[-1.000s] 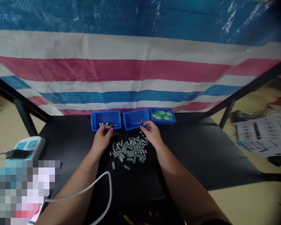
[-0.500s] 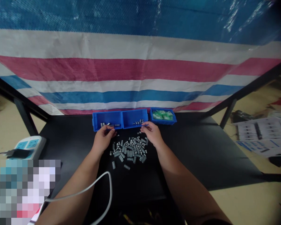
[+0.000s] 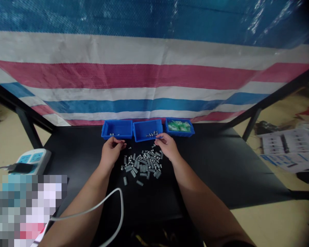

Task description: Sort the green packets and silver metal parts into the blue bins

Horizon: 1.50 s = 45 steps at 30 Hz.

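Note:
Several grey cylinders and small silver screws lie in a loose pile [image 3: 144, 164] on the black table. Just in front of the left blue bin [image 3: 117, 128], my left hand [image 3: 112, 148] has its thumb and fingers pinched together; what they hold, if anything, cannot be made out. The middle blue bin [image 3: 147, 130] has several screws near its front edge. My right hand [image 3: 167, 145] is at that bin's front right corner, fingertips together, with any held item too small to name. A few silver pieces show in the left bin, partly hidden by its front wall.
A third blue bin [image 3: 179, 134] with green-and-white packets stands at the right. On the left are a white power strip [image 3: 42, 161] with a black plug and a white cable [image 3: 121, 202] looping over my left forearm. A striped sheet [image 3: 154, 75] hangs behind the bins.
The left bin's front has tilted or shifted back, opening a gap beside the middle bin. My left hand has moved slightly left, its fingers closer together. My right hand is nearly unmoved.

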Each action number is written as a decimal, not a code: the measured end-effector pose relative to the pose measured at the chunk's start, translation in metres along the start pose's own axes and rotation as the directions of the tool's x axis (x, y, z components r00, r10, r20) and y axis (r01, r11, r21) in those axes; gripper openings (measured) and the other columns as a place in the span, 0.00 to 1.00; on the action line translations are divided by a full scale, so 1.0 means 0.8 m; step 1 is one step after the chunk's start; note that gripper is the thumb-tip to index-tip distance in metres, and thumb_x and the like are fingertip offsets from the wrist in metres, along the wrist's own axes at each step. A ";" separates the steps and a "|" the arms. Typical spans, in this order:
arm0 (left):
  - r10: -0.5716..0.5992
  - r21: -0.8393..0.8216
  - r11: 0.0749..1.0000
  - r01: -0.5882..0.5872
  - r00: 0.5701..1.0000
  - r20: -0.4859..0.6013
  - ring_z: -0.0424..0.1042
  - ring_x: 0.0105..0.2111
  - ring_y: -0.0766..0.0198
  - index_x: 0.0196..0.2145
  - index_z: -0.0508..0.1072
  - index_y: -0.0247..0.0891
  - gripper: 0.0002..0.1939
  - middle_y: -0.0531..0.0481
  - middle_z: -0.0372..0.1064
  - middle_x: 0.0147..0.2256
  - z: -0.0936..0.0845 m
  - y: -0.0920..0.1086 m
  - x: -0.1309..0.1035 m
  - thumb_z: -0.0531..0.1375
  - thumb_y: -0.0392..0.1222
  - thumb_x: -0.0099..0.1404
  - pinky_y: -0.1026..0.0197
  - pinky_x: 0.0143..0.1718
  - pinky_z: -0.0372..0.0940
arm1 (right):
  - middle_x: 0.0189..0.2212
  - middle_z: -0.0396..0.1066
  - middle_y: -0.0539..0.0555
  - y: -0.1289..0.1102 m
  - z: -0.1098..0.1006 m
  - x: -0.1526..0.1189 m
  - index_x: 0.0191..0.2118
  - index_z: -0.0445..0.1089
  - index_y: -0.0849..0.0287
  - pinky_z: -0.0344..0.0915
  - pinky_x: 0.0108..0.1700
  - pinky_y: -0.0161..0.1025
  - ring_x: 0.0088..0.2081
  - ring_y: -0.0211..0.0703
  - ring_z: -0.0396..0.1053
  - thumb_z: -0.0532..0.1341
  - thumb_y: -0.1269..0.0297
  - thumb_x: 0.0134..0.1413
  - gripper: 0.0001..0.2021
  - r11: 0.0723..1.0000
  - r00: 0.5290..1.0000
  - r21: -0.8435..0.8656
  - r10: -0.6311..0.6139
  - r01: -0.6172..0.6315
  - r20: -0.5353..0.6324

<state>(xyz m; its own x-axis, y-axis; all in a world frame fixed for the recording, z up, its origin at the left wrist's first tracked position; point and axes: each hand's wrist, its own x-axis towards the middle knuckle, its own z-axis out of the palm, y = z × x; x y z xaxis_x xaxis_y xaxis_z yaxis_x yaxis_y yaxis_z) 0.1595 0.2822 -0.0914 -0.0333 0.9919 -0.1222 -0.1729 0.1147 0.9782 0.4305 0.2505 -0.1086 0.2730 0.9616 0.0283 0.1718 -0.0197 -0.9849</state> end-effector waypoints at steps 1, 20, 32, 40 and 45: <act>0.001 0.014 1.000 -0.001 1.000 0.000 0.79 0.33 0.61 0.29 0.67 0.37 0.18 0.48 0.77 0.34 0.000 0.000 0.000 0.72 0.45 0.49 0.56 0.41 0.75 | 0.31 0.77 0.52 0.000 0.000 0.000 0.39 0.73 0.55 0.77 0.46 0.49 0.34 0.48 0.80 0.67 0.57 0.49 0.12 1.000 1.000 -0.002 -0.002 0.002 0.000; 0.042 0.209 0.977 0.028 0.947 -0.319 0.71 0.17 0.68 0.55 0.65 0.38 0.26 0.55 0.68 0.28 -0.059 0.030 0.034 0.65 0.50 0.64 0.66 0.18 0.69 | 0.32 0.77 0.54 0.000 0.001 0.000 0.41 0.75 0.57 0.78 0.44 0.48 0.35 0.49 0.80 0.67 0.56 0.50 0.14 0.999 0.999 0.040 0.032 -0.032 0.000; 0.358 0.475 0.862 -0.175 0.874 -0.328 0.68 0.19 0.70 0.49 0.70 0.40 0.19 0.57 0.65 0.30 -0.053 0.031 0.026 0.65 0.48 0.62 0.67 0.22 0.64 | 0.35 0.75 0.52 0.004 0.003 0.002 0.51 0.73 0.54 0.77 0.44 0.45 0.35 0.44 0.77 0.65 0.58 0.52 0.19 0.993 0.993 0.010 -0.120 0.120 -0.011; 0.213 0.588 0.592 -0.552 0.810 0.546 0.69 0.26 0.63 0.40 0.79 0.42 0.08 0.52 0.70 0.27 -0.030 0.063 -0.020 0.62 0.43 0.64 0.62 0.30 0.63 | 0.34 0.73 0.51 -0.002 0.002 0.000 0.49 0.73 0.54 0.75 0.41 0.41 0.33 0.42 0.74 0.64 0.56 0.55 0.17 0.988 0.990 -0.066 -0.138 0.137 -0.017; -0.060 0.626 0.533 -0.569 0.713 0.699 0.73 0.29 0.61 0.40 0.82 0.45 0.11 0.49 0.76 0.31 -0.032 0.059 -0.025 0.63 0.39 0.59 0.60 0.32 0.66 | 0.33 0.72 0.52 -0.003 0.002 -0.001 0.49 0.72 0.55 0.75 0.40 0.41 0.33 0.43 0.73 0.64 0.55 0.55 0.17 0.987 0.989 -0.070 -0.148 0.146 -0.019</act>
<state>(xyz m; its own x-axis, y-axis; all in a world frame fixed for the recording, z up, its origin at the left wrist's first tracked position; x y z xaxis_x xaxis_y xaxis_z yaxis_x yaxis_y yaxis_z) 0.1272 0.2667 -0.0474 0.6747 0.7376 -0.0287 0.5435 -0.4700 0.6955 0.4283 0.2505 -0.1062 0.2621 0.9487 0.1769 0.2761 0.1019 -0.9557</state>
